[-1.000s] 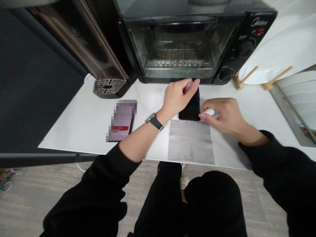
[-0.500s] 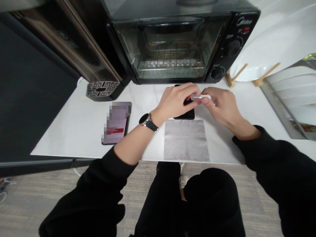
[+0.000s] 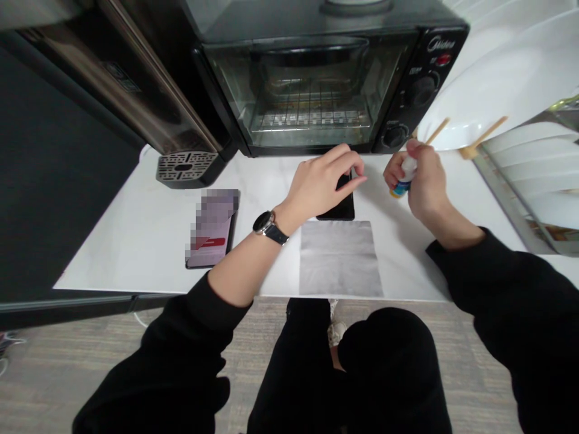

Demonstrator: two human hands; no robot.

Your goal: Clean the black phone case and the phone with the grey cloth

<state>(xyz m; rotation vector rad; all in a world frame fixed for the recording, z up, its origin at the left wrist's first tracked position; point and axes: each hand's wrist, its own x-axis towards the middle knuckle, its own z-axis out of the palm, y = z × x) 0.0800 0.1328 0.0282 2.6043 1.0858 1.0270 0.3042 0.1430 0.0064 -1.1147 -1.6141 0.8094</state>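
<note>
My left hand (image 3: 319, 184), with a watch on its wrist, is over a black phone (image 3: 339, 208). Its thumb and forefinger curl close together, and whatever lies between them is too hidden to make out. To the right, my right hand (image 3: 427, 181) is closed around a small bottle (image 3: 408, 175) with a white top and a blue and yellow lower part, tilted above the white counter (image 3: 271, 274). A grey cloth (image 3: 340, 259) lies flat just in front of the black phone.
Another phone (image 3: 212, 235), its screen lit and partly pixelated, lies at the left. Behind stand a black toaster oven (image 3: 312, 144) and a machine with a drip tray (image 3: 185, 166). White plates (image 3: 502, 78) stand in a rack at the right. The counter's front edge is near my forearms.
My right hand has moved right, away from my left hand, with the small bottle in it. My left hand has stayed over the black phone. The view has shifted slightly.
</note>
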